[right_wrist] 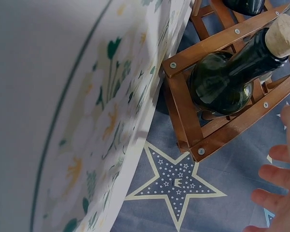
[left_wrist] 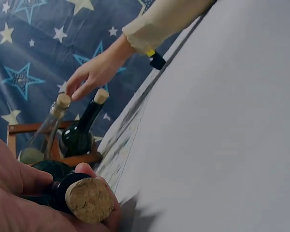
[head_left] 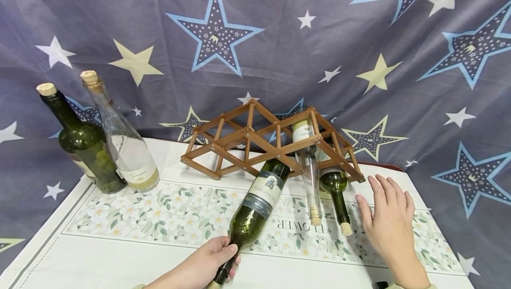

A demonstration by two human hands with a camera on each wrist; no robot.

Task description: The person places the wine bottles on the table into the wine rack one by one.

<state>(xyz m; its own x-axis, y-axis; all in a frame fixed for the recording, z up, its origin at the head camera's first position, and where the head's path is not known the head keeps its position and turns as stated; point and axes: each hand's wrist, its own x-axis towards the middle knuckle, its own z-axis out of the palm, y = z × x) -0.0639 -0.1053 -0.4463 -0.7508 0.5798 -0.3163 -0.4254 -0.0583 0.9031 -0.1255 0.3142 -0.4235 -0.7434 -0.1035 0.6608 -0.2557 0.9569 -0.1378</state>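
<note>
My left hand grips the neck of a green wine bottle, its cork toward me in the left wrist view. The bottle's base reaches the lower front of a wooden wine rack and overlaps it in the head view. My right hand hovers with spread fingers to the right of the rack and holds nothing. In the rack lie a clear bottle and a dark green bottle, corks facing front. The right wrist view shows the dark green bottle inside a diamond-shaped slot.
A green bottle and another clear bottle, both corked, stand upright at the left of the table. A floral runner crosses the table. Behind the rack hangs a star-patterned curtain.
</note>
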